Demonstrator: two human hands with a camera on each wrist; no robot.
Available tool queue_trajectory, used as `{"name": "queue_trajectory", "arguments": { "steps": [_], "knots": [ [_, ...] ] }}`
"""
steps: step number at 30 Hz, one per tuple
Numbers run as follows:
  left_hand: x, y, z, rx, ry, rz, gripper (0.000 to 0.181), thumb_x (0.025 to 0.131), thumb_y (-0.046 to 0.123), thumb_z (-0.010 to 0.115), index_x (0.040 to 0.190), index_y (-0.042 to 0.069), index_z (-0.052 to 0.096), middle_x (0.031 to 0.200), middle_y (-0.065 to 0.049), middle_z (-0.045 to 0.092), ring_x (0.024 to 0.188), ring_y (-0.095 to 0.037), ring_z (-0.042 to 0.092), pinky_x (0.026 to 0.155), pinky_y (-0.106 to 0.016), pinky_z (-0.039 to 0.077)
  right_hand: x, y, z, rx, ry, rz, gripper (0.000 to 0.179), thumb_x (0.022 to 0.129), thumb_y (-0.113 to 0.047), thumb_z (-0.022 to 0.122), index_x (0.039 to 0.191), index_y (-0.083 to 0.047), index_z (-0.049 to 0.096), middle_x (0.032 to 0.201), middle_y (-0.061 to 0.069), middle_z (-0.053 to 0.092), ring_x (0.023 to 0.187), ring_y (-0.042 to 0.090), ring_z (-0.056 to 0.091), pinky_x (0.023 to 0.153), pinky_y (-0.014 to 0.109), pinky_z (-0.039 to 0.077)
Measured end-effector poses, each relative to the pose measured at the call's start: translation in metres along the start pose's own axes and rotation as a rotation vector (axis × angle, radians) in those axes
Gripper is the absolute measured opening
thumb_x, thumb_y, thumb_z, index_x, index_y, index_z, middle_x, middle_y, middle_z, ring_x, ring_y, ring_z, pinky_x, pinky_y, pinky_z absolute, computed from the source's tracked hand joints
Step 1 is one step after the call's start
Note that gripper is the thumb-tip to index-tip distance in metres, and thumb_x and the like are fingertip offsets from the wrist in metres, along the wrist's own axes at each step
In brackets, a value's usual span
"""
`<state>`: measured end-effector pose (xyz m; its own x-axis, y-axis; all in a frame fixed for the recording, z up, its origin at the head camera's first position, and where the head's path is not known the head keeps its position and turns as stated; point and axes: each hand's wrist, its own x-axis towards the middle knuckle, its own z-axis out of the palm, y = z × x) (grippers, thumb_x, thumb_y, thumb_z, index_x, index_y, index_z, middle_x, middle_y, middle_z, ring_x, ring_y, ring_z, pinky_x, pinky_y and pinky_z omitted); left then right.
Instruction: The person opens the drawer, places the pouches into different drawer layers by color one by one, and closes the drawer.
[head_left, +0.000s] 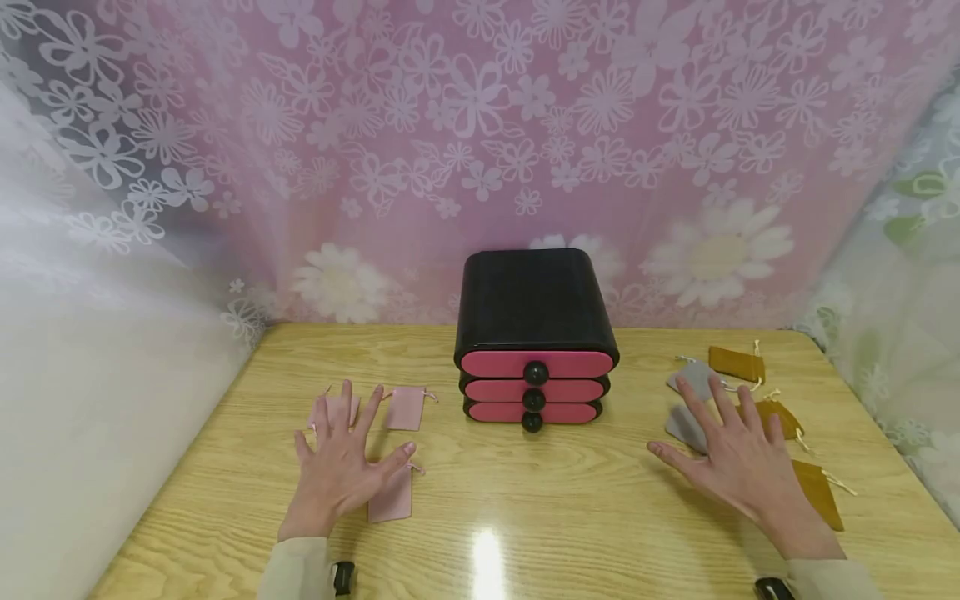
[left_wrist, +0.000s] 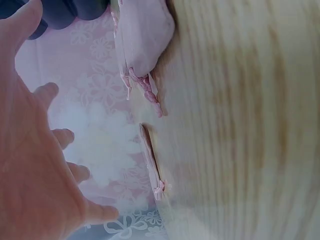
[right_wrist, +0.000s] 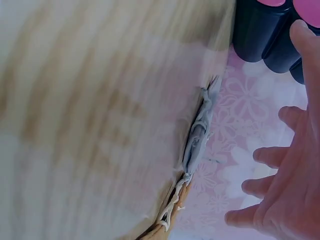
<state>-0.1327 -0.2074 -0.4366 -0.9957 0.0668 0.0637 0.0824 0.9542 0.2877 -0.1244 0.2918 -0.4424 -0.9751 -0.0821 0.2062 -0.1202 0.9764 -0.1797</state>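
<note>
My left hand [head_left: 337, 471] is spread above the table's left side, holding nothing. Around and under it lie three pink drawstring pouches: one behind the fingers [head_left: 345, 410], one to their right [head_left: 406, 408], one by the thumb [head_left: 391, 498]. On the right side my right hand [head_left: 746, 471] hovers with fingers spread, also holding nothing. Grey pouches [head_left: 686, 427] show beside its fingers, partly covered. Mustard-brown pouches lie behind and right of it, including one at the back [head_left: 737, 363] and one near the wrist [head_left: 819, 493]. In both wrist views, the palms stand apart from the pouches.
A black cabinet [head_left: 534, 300] with three pink-fronted drawers [head_left: 495, 390] and round black knobs stands at the table's back middle, all drawers closed. The wooden table [head_left: 540, 500] ends against a pink floral curtain [head_left: 420, 167]. White sheeting [head_left: 112, 375] hangs along the left.
</note>
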Motion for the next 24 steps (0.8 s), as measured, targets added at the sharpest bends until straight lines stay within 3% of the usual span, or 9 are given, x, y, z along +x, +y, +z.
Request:
{"name": "queue_trajectory", "arguments": {
  "steps": [9, 18, 24],
  "knots": [
    [0.004, 0.003, 0.003, -0.127, 0.075, 0.069, 0.086, 0.092, 0.068, 0.059, 0.163, 0.038, 0.021, 0.174, -0.01, 0.007, 0.156, -0.052, 0.01, 0.109, -0.083, 0.019, 0.009, -0.007, -0.007, 0.088, 0.088, -0.083, 0.094, 0.088, -0.063, 0.068, 0.164, -0.031, 0.023, 0.164, 0.024, 0.031, 0.143, 0.058, 0.031, 0.096, 0.08, 0.03],
    [0.008, 0.014, 0.004, -0.289, 0.156, 0.138, 0.074, 0.094, 0.057, 0.065, 0.158, 0.037, 0.035, 0.158, -0.011, 0.042, 0.142, -0.041, 0.044, 0.102, -0.071, 0.042, 0.022, -0.017, -0.019, 0.194, 0.1, -0.086, 0.089, 0.091, -0.057, 0.069, 0.163, -0.028, 0.027, 0.165, 0.023, 0.031, 0.145, 0.056, 0.033, 0.105, 0.075, 0.029],
    [0.008, 0.032, 0.006, -0.467, 0.174, 0.192, 0.06, 0.095, 0.046, 0.069, 0.15, 0.043, 0.044, 0.138, 0.001, 0.059, 0.127, -0.024, 0.059, 0.096, -0.058, 0.051, 0.028, -0.028, -0.024, 0.283, 0.127, -0.097, 0.083, 0.093, -0.049, 0.069, 0.162, -0.025, 0.031, 0.162, 0.023, 0.036, 0.146, 0.052, 0.034, 0.1, 0.078, 0.033]
  ]
}}
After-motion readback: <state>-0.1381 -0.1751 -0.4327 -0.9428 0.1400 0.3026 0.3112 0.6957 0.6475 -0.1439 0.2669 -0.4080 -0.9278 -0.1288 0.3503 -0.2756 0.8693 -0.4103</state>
